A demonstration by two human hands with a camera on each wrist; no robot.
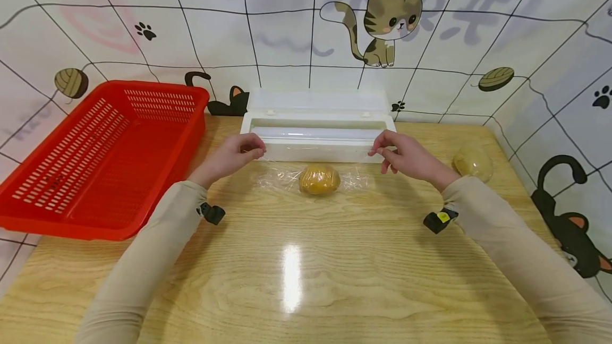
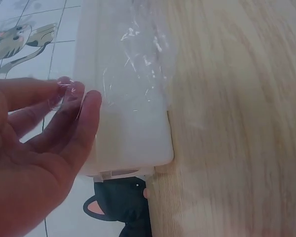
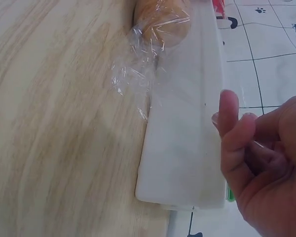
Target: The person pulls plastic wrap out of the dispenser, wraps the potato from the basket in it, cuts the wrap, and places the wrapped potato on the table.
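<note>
My left hand (image 1: 236, 153) is at the front left corner of an open white cling film box (image 1: 311, 153). Thumb and fingertips pinch the edge of clear cling film (image 2: 130, 54), which runs along the box front in the left wrist view. Over the front right corner, my right hand (image 1: 404, 155) has its fingers curled, thumb and fingertip pinching the film's other side. A film roll (image 1: 320, 132) lies inside the box. Just in front, between the hands, sits a rounded yellow item (image 1: 319, 179) wrapped in film, its loose film ends (image 1: 277, 179) spread to both sides.
A red plastic basket (image 1: 129, 163) with slotted walls stands at the left. Toward the back right of the wooden table (image 1: 229, 280) lies a pale yellow round item (image 1: 473, 163) with a shiny surface. A cat-patterned sheet (image 1: 287, 36) rises behind the box.
</note>
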